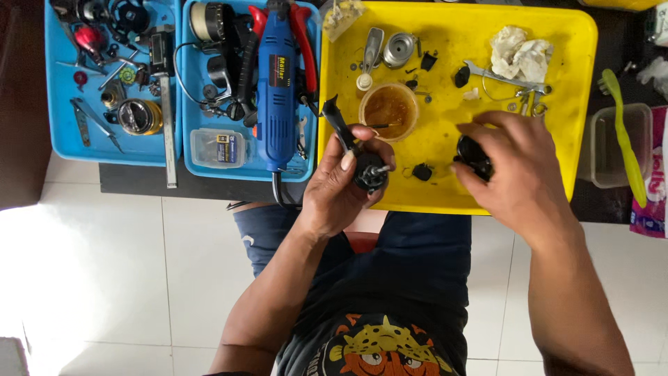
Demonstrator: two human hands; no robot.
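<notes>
Fishing-reel body (363, 166), black with a short metal shaft sticking out, sits clamped in the left hand (341, 184) over the near edge of the yellow tray (445, 42). The right hand (511, 163) has its grip closed on a black reel part (473, 154) down on the tray floor. A small cup of amber oil (388, 108) stands just beyond both hands; a blue rotary tool (277, 83) lies in the neighbouring blue tray (191, 150).
</notes>
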